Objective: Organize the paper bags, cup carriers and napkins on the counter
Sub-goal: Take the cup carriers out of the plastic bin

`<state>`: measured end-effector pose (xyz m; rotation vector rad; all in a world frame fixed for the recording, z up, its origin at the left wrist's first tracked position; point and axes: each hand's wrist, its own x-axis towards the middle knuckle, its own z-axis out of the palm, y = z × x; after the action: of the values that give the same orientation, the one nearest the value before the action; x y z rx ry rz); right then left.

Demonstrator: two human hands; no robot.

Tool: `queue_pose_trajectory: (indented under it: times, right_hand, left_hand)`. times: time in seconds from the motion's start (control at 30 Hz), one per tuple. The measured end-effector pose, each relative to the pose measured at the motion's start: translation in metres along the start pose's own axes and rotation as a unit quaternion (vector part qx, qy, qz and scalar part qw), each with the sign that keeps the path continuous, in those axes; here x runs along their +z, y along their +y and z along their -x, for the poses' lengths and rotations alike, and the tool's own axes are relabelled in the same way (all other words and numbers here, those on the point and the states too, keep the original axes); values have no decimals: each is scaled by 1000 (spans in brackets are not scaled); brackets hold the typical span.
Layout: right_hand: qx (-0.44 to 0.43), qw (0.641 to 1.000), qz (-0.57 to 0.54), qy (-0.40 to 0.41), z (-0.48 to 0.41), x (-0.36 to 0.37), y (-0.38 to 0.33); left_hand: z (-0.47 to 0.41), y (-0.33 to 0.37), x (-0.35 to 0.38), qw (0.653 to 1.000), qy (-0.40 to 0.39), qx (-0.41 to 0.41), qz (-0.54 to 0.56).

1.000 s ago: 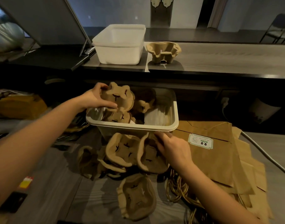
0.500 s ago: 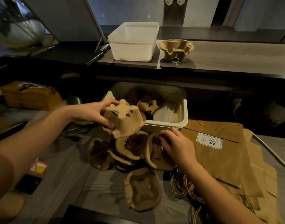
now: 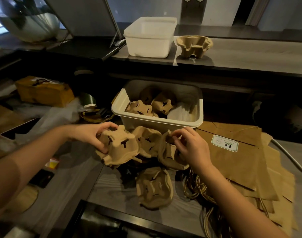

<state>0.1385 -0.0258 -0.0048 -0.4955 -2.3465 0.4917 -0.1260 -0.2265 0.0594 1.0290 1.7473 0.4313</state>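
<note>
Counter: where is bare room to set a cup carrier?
Bare: the upper grey ledge right of the lone upright pulp cup carrier; the lower grey counter left of the flat pulp carrier. Crowded: the carrier pile before the white plastic bin; flat brown paper bags cover the right.

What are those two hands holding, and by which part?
The left hand grips an upturned cup carrier by its side edge; the right hand pinches the top rim of a second cup carrier.

2 bare forearms reach forward — left hand [image 3: 90, 134] curled in a grip, right hand [image 3: 193, 148] pinching.
</note>
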Motion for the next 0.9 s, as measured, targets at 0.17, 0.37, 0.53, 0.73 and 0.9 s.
queue_pose_trajectory:
  times: [0.17,0.37,0.53,0.73,0.9]
  right_hand:
    - [21,1000,-7,-12,0,-4,-7]
    - [33,999,-9,-24,2,-8,-9]
    - [40,999,-10,-33,2,-9,-10]
    - [52,997,-15,-45,-2,-9,-9]
    - [40,999,-16,-18,-15,-10,-11]
  left_hand:
    - [9,-25,10,1000,-23,-20,-1]
    - [13,-48,24,997,-49,-55,24]
    - [6,-62,38,996,-71,-58,24]
    - [-29,-77,83,990,18,-9,-139]
    - [-35,-75,91,876,96,-33,-471]
